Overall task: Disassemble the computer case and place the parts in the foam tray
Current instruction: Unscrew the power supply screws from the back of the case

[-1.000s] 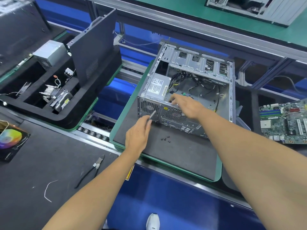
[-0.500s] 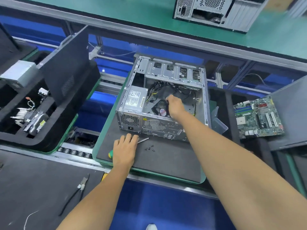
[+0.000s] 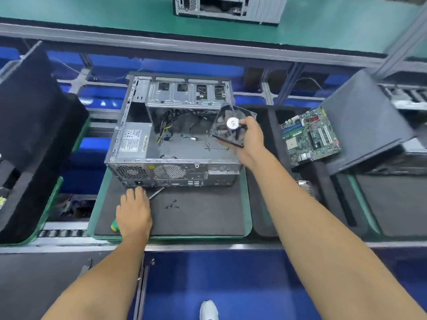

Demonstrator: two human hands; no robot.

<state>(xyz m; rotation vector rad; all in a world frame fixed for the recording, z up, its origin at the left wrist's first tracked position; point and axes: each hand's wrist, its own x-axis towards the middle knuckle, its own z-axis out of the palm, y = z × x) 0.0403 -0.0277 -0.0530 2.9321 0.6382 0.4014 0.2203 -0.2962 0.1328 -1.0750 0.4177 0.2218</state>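
While clear of case rim [image 3: 233, 98], fan [image 3: 231, 125] in right hand [image 3: 253, 137].

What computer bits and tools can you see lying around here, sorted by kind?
Computer cases: 2, the open one on the mat and another on the far bench
Fans: 1, held in the right hand
Motherboards: 1
Screwdrivers: 1, under the left hand
Total: 5

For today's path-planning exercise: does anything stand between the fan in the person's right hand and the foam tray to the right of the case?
Nothing visible does. The right hand holds the fan above the case's right edge, and the foam tray lies directly beside it; the motherboard occupies a spot farther right.
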